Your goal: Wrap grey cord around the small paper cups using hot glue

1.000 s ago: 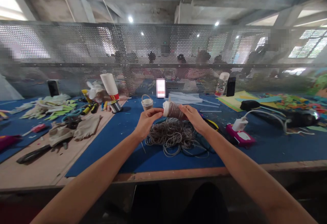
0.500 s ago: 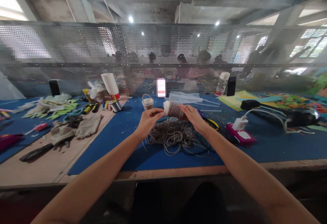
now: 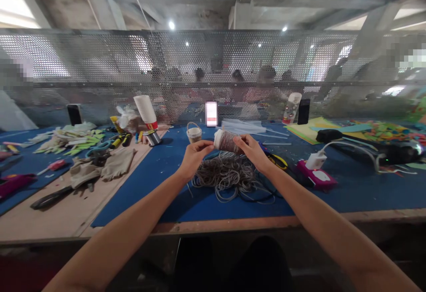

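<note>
Where the cord-wound cup is taken as the clock's centre, the background is closed off at twelve by a perforated screen, before which a blue-topped table is spread, crossed at eight by a pale wooden strip. A tangled heap of grey cord is laid at six, just below the cup, presumably so that it is kept within reach of both hands. By the right hand, at three, the cup is gripped around its wound end and held above the cord, tipped nearly on its side, with its white end turned toward nine, probably so that this end is presented to the left hand. There the left thumb and fingertips are drawn together; whether a strand is pinched between them cannot be told. A small handled basket is stood upright at ten. Movement is bounded at six by the table's near edge and at four by a pink box and a yellow-handled tool; freer room seems to be offered at seven, between cord and strip.
</note>
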